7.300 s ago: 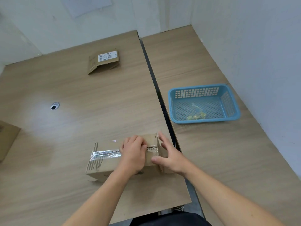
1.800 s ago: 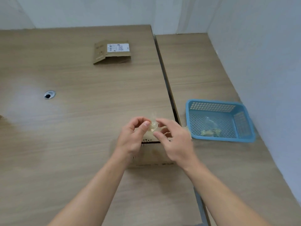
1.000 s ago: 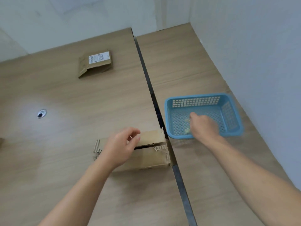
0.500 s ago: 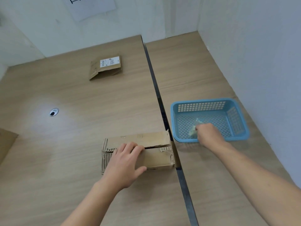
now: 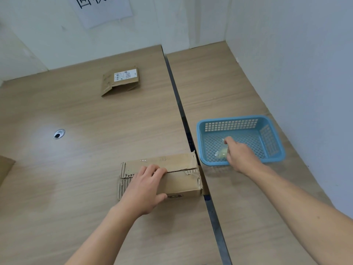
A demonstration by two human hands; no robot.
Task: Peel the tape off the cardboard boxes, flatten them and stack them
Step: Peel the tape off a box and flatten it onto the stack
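Head view, left hand [image 5: 144,190]: lies flat on the cardboard box [image 5: 180,181], fingers extended, clasping nothing.
Head view, cardboard box: on the table [image 5: 76,115], top seam parted.
Head view, right hand [image 5: 238,154]: in the blue basket [image 5: 235,119], by the tape wad [image 5: 221,151]; grip cannot be determined.
Head view, flattened box [image 5: 120,81]: far side, well apart.

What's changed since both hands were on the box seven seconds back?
The shiny tape strip is off the box. The right hand left the box and reached into the blue basket, beside a tape wad. The left hand stays on the box. The flattened box farther back has not moved.
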